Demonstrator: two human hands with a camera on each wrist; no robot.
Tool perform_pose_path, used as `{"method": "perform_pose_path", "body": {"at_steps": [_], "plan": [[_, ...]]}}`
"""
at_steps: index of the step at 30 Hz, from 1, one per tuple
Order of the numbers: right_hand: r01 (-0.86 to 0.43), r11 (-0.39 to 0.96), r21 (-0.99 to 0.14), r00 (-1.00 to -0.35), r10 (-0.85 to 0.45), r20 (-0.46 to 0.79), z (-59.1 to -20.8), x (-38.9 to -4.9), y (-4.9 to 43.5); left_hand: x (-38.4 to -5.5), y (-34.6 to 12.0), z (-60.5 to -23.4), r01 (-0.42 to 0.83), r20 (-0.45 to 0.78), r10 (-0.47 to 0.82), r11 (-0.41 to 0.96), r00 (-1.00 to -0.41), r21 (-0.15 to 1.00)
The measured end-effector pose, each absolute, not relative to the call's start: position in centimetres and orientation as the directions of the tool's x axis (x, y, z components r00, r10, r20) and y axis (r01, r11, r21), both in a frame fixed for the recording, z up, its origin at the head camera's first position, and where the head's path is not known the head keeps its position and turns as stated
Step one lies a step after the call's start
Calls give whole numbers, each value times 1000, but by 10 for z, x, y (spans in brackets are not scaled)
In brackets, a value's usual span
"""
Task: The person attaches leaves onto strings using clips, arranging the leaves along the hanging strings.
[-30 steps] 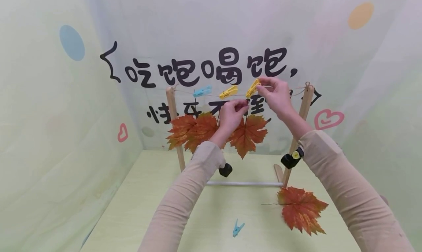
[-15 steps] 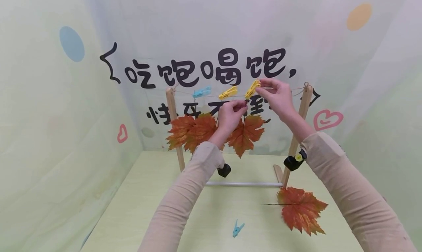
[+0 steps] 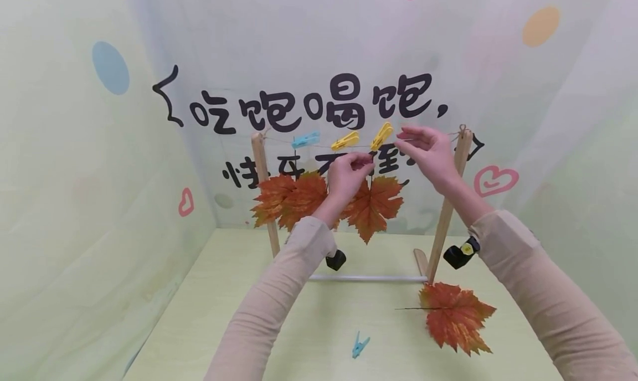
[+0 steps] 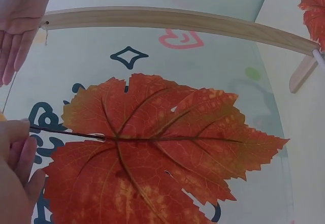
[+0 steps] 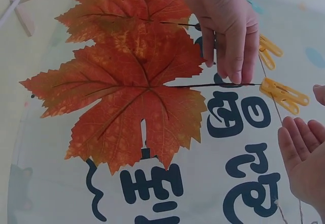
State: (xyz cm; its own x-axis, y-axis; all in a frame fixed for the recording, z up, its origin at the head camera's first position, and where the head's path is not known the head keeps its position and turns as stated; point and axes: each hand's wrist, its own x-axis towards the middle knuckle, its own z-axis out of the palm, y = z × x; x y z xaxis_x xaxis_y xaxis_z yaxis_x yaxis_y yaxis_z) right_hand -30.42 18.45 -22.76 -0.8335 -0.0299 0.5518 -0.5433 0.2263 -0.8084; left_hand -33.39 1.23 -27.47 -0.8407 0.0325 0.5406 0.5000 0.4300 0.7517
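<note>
My left hand (image 3: pixel 347 177) pinches the dark stem (image 4: pixel 71 131) of an orange-red artificial maple leaf (image 3: pixel 375 204), just below the string. At the top of that stem, a yellow clothespin (image 5: pixel 284 96) grips it on the string. Beside this clothespin, on its right, my right hand (image 3: pixel 430 155) is held with fingers extended and nothing between them; a small gap separates it from the clothespin. Farther left on the line sit another yellow clothespin (image 3: pixel 345 141) and a blue clothespin (image 3: pixel 305 139), with two overlapping leaves (image 3: pixel 304 195) hanging beneath, partly behind my left arm.
The string runs between two wooden posts (image 3: pixel 441 231), joined low down by a white rod (image 3: pixel 369 278). On the pale table (image 3: pixel 224 314) lie a loose maple leaf (image 3: pixel 456 317) at the right and a blue clothespin (image 3: pixel 359 345) near the front. A printed cloth backdrop stands behind.
My right hand has let go of the right-hand yellow clothespin and moved a little to the right, its fingers spreading. My left hand stays at the stem; the clothespin remains on the string.
</note>
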Motion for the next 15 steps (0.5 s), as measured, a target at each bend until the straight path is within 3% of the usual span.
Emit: {"method": "perform_pose_path", "body": {"at_steps": [11,15], "plan": [[-501,315,-806,-856,-45,514,-254,-289,207,-321,6,-280,584,601,80,369,-795,723],[-482,335,-810,-869,-64,491,-269,-285,218,-316,5,-285,583,581,121,345,-805,736]]}}
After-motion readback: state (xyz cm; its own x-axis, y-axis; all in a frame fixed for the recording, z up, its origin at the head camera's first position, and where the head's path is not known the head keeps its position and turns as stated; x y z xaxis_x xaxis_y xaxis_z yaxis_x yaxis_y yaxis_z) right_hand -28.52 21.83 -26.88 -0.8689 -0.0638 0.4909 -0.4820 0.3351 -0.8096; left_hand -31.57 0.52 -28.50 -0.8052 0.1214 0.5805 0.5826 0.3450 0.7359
